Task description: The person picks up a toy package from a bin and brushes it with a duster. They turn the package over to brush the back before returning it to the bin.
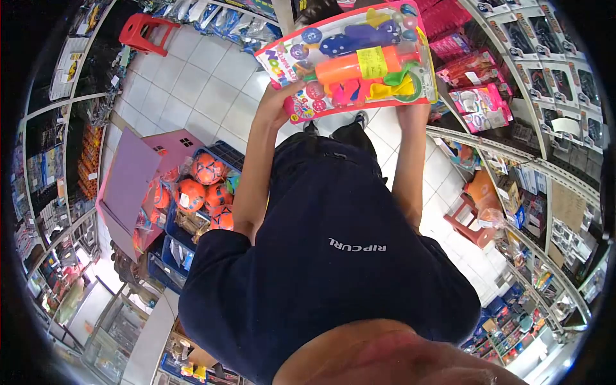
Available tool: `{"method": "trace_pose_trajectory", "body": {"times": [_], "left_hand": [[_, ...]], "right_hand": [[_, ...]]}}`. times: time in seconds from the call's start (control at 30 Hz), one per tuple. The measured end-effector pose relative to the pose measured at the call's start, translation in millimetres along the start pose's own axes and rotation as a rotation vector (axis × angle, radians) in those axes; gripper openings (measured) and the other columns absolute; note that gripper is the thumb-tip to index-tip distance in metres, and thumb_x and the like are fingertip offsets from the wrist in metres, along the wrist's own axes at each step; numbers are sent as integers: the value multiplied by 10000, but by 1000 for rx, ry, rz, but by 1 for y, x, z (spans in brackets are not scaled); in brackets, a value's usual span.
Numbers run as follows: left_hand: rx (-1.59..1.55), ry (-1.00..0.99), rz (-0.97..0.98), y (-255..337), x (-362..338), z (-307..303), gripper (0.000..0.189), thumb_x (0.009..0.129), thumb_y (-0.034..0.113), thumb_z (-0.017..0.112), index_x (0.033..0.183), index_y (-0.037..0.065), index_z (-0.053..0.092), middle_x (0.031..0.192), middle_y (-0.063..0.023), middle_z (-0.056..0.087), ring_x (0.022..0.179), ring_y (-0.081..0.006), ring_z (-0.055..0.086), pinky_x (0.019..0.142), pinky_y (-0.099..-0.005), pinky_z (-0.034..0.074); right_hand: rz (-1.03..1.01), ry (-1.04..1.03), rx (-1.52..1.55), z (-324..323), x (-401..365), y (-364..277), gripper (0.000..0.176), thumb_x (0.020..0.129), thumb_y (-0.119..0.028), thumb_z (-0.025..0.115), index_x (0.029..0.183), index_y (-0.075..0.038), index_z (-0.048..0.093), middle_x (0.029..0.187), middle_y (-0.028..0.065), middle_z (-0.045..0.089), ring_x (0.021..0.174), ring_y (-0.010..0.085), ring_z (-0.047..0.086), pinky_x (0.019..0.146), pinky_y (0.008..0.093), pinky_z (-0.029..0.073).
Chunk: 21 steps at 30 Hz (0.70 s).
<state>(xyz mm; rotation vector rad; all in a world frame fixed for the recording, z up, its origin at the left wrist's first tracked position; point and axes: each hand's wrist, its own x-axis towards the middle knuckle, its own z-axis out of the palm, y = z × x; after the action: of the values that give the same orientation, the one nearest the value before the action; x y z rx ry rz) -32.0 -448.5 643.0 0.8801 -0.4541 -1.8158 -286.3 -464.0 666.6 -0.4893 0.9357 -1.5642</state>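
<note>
A flat blister-packed toy set (359, 61) with an orange pump, blue shapes and bright balloons on a pink card is held out in front of me, above the tiled floor. My left hand (277, 101) grips its left edge, thumb on the front. My right hand (414, 106) holds the lower right edge from behind and is mostly hidden by the pack.
Shelves of boxed toys (545, 70) line the right side, with pink packs (478, 102) hanging close to the held set. Blue crates with orange balls (202, 186) and a pink toy house (138, 183) stand at left. Red stools (146, 32) (471, 224) sit on the floor.
</note>
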Motion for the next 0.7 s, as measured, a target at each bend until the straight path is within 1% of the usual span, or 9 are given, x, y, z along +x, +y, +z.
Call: {"method": "trace_pose_trajectory", "body": {"times": [0.07, 0.2, 0.27, 0.3, 0.33, 0.4, 0.53, 0.6, 0.7], "left_hand": [[-79, 24, 146, -9, -1, 1, 381, 738, -21, 618, 1095, -13, 488, 1026, -101, 575, 915, -196, 585, 782, -330, 490], [-21, 186, 330, -6, -2, 4, 384, 722, -51, 618, 1083, -28, 488, 1007, -106, 579, 886, -191, 592, 761, -324, 491], [-37, 217, 376, -6, -2, 4, 385, 720, -63, 615, 1081, -32, 486, 1001, -107, 581, 873, -189, 595, 752, -320, 491], [-62, 241, 401, -6, 0, 5, 380, 722, -61, 616, 1078, -30, 488, 1000, -105, 581, 873, -188, 594, 750, -319, 492], [-86, 263, 427, -5, 2, 6, 375, 724, -59, 617, 1075, -28, 490, 999, -103, 582, 873, -188, 594, 747, -318, 492], [-100, 256, 440, -4, 5, 9, 361, 731, -68, 605, 1071, -25, 491, 998, -104, 582, 869, -185, 594, 747, -318, 491], [-127, 302, 473, -6, 6, 17, 334, 738, -76, 596, 1054, -27, 501, 993, -100, 581, 858, -176, 592, 741, -309, 486], [-120, 311, 491, -5, 11, 21, 325, 739, -78, 595, 1047, -27, 506, 990, -98, 581, 856, -173, 590, 738, -304, 484], [-68, 332, 508, -9, 13, 30, 305, 740, -75, 600, 1029, -29, 516, 977, -93, 585, 846, -167, 589, 722, -294, 480]], "right_hand": [[-200, 110, -335, -14, 11, -23, 343, 885, -252, 446, 1152, -43, 491, 1072, 76, 545, 997, 181, 518, 859, 323, 418], [-553, 383, -265, -12, -16, -88, 339, 894, -251, 434, 1118, -9, 514, 956, 80, 561, 808, 147, 522, 730, 273, 420], [-682, 222, -238, -33, -28, -93, 320, 886, -235, 449, 1099, -6, 518, 937, 81, 565, 791, 146, 525, 736, 279, 423], [-492, 89, -228, -41, -44, -92, 269, 872, -203, 470, 1046, -12, 545, 952, 81, 571, 814, 151, 531, 753, 292, 428], [-353, -82, -720, -47, -59, -96, 223, 858, -159, 488, 979, 0, 588, 950, 85, 593, 838, 154, 548, 782, 297, 429], [-396, -282, -1094, -15, -78, -97, 215, 856, -141, 492, 922, 19, 619, 937, 93, 612, 851, 153, 561, 800, 289, 424], [-569, 294, -829, 0, -68, -84, 264, 888, -160, 444, 923, 34, 619, 879, 64, 619, 809, 120, 551, 777, 261, 416], [-458, -185, -1132, 6, -80, -87, 289, 898, -182, 425, 950, 36, 607, 866, 70, 610, 810, 122, 544, 762, 253, 415], [-447, -52, -987, 17, -81, -84, 230, 866, -133, 471, 935, 27, 620, 865, 71, 625, 769, 120, 554, 705, 244, 426]]}}
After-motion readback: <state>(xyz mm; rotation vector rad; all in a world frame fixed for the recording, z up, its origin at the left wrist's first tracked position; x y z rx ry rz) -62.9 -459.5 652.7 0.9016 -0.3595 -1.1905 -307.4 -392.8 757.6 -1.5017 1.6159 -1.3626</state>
